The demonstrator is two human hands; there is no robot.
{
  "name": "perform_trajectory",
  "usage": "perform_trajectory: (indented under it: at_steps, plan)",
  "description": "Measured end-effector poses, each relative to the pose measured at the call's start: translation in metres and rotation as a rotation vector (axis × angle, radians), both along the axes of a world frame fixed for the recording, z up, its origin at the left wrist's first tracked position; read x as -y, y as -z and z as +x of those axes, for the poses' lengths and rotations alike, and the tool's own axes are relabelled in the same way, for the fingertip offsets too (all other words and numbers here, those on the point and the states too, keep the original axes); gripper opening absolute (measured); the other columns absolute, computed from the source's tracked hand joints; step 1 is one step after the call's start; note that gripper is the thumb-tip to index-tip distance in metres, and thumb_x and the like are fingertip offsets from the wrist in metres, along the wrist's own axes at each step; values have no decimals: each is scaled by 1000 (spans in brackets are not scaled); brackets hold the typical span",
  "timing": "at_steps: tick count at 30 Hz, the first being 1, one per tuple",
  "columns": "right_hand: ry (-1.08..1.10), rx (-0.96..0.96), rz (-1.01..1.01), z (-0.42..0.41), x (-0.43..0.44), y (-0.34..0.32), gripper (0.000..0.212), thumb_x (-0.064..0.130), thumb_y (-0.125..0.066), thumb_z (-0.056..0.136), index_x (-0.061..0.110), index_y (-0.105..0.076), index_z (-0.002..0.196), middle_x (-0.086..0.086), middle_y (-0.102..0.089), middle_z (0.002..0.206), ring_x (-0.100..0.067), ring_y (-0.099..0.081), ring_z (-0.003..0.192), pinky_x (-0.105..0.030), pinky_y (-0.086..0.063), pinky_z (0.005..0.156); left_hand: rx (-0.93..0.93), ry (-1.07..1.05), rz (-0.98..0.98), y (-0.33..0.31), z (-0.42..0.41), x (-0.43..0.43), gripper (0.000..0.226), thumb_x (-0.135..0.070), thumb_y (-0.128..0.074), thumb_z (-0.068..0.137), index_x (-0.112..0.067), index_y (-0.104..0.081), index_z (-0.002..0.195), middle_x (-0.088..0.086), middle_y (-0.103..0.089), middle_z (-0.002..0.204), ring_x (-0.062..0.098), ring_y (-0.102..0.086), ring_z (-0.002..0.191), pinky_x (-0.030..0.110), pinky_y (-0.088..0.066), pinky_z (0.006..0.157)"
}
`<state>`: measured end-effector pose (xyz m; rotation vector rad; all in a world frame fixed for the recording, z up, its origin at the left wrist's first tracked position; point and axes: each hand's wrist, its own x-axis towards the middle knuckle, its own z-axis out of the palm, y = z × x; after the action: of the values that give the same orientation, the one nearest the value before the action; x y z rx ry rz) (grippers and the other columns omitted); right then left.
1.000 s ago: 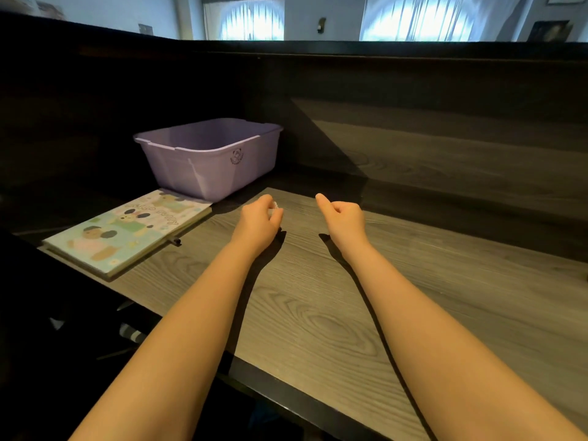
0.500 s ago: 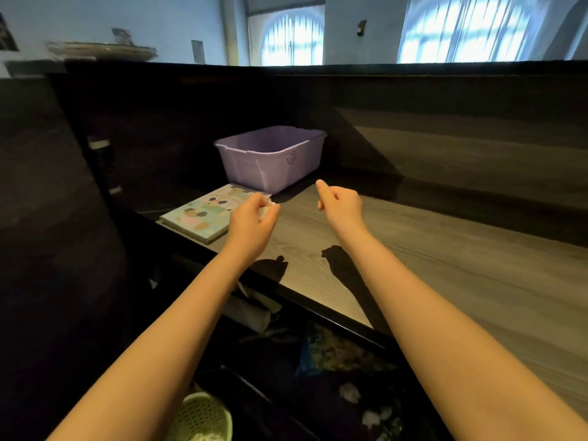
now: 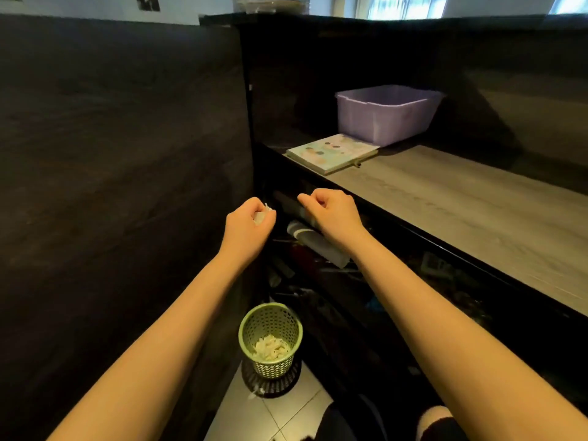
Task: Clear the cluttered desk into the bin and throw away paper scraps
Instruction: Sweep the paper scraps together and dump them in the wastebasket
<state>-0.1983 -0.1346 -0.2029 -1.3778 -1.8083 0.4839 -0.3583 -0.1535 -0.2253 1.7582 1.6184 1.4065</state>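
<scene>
Left grip (image 3: 249,222) around paper scraps (image 3: 262,214)

The paper scrap (image 3: 263,214) I hold is white; the wastebasket (image 3: 270,326) pale green lattice, the tub (image 3: 385,117) lilac, the desktop (image 3: 461,198) grey wood-grain, the book (image 3: 331,151) pastel-spotted.

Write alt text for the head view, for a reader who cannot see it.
A person's left hand grips a white paper scrap over a green mesh wastebasket on the floor, already holding scraps; the right hand is curled beside it, seemingly empty. On the grey desk to the right sit a purple bin and a picture book.
</scene>
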Motion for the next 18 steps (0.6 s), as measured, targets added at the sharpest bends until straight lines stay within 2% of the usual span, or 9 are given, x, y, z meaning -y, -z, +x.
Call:
perform_trajectory:
  at_steps: [4, 7, 9, 12, 18]
  plan:
    - [-66, 120, -55, -35, 6, 40, 39, 40, -53, 92, 13, -56, 63, 2, -53, 57, -20, -55, 65, -35, -41, 62, -47, -61, -83, 41, -35, 12, 19, -15, -58, 87, -2, -54, 74, -5, -46, 64, 5, -40, 61, 7, -34, 54]
    - [-92, 202, -103, -48, 3, 77, 42, 39, -52, 93, 21, -42, 56, 6, -43, 53, -20, -49, 67, -34, -35, 62, -78, -97, -164, 78, -51, 13, 20, -16, -58, 88, -2, -53, 75, -5, -47, 63, 9, -42, 61, 8, -33, 52]
    - [-97, 252, -160, -51, -1, 104, 44, 39, -51, 93, 23, -38, 54, 5, -42, 53, -21, -48, 68, -33, -35, 63, -93, -113, -231, 106, -56, 10, 21, -18, -57, 88, -3, -52, 75, -1, -48, 64, 15, -44, 63, 13, -33, 50]
    - [-95, 307, -247, -51, -10, 148, 37, 41, -51, 93, 22, -44, 62, 7, -47, 59, -21, -50, 70, -32, -34, 62, -96, -120, -347, 147, -56, 4, 20, -20, -56, 88, -6, -50, 75, 0, -49, 65, 19, -47, 67, 24, -34, 53]
    - [-161, 440, -408, -47, -37, 234, 17, 28, -60, 86, 18, -49, 78, 3, -54, 73, -22, -55, 77, -31, -38, 64, -156, -113, -545, 229, -61, -8, 15, -23, -55, 89, -12, -50, 79, 5, -57, 80, 24, -56, 77, 37, -44, 67]
